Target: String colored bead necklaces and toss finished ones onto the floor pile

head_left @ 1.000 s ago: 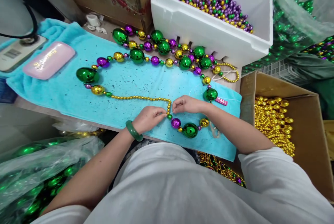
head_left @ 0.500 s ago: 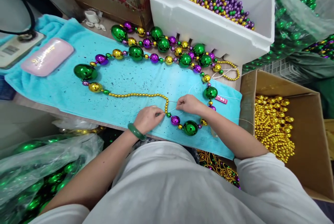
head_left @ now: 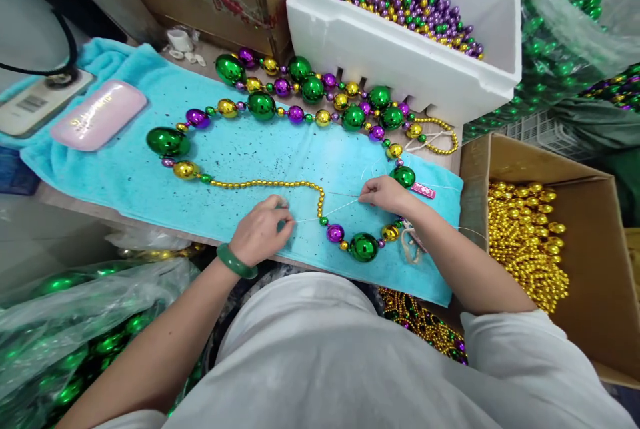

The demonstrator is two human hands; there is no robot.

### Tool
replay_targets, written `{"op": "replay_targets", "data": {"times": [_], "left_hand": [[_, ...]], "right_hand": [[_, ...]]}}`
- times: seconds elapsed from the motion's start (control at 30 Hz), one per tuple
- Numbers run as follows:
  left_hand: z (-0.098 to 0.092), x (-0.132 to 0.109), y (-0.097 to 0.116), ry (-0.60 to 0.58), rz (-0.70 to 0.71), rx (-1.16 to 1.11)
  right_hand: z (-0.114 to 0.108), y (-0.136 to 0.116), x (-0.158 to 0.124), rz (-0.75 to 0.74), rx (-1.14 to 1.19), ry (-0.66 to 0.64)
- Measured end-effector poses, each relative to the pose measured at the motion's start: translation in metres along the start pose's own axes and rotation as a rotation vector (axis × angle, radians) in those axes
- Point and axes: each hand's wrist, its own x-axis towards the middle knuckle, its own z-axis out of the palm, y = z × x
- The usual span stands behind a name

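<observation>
A thin pale thread (head_left: 330,211) stretches across the gap between my two hands. One end is pinched in my left hand (head_left: 263,229), which wears a green bangle and is closed at the fingertips. My right hand (head_left: 384,194) is also closed, gripping the thread farther right. Just beneath the thread lies the bead necklace (head_left: 261,105), a large loop of green, purple and gold beads on the blue towel (head_left: 240,205). Its string of small gold beads (head_left: 265,183) bends down to a small green bead between my hands. My right forearm hides part of the loop.
Behind the loop lies a second bead strand (head_left: 313,89), against a white foam box (head_left: 400,49) of beads. A cardboard box (head_left: 475,182) with gold beads stands at right. At left are a pink case (head_left: 100,115) and a scale-like device (head_left: 43,102). A small pink packet (head_left: 423,189) lies near my right hand.
My hands have moved apart, the left one leftward and the right one rightward, drawing the thread out between them. The left hand has come away from the beads.
</observation>
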Motion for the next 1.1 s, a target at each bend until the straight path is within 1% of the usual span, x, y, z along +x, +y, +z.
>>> {"op": "replay_targets", "data": {"times": [0.07, 0.17, 0.27, 0.33, 0.4, 0.43, 0.5, 0.57, 0.67, 0.8, 0.93, 1.1], "left_hand": [[-0.004, -0.001, -0.002, 0.022, -0.029, -0.121], [-0.003, 0.001, 0.007, 0.062, -0.116, -0.487], [0.009, 0.01, 0.027, 0.072, -0.235, -0.988], [0.017, 0.018, 0.039, 0.051, -0.348, -1.314], [0.024, 0.025, 0.048, 0.034, -0.454, -1.536], [0.026, 0.028, 0.05, 0.033, -0.489, -1.594], [0.028, 0.031, 0.052, 0.034, -0.522, -1.623], [0.029, 0.032, 0.051, 0.04, -0.524, -1.576], [0.029, 0.031, 0.051, 0.048, -0.489, -1.445], [0.027, 0.031, 0.054, 0.053, -0.44, -1.341], [0.022, 0.033, 0.059, 0.048, -0.398, -1.266], [0.017, 0.035, 0.061, 0.083, -0.347, -1.06]], "right_hand": [[-0.003, -0.003, -0.006, -0.006, -0.014, 0.02], [-0.004, -0.015, -0.019, -0.063, -0.062, 0.063], [0.0, -0.031, -0.03, -0.162, -0.093, 0.075], [0.003, -0.041, -0.037, -0.211, -0.103, 0.065], [0.005, -0.047, -0.041, -0.238, -0.109, 0.054], [0.005, -0.049, -0.043, -0.247, -0.11, 0.049], [0.004, -0.052, -0.046, -0.257, -0.119, 0.041], [0.003, -0.054, -0.047, -0.249, -0.144, 0.041], [0.0, -0.062, -0.048, -0.243, -0.213, 0.053], [-0.006, -0.077, -0.047, -0.3, -0.331, 0.048], [-0.012, -0.091, -0.04, -0.283, -0.449, 0.021], [-0.01, -0.105, -0.025, -0.273, -0.521, -0.006]]}}
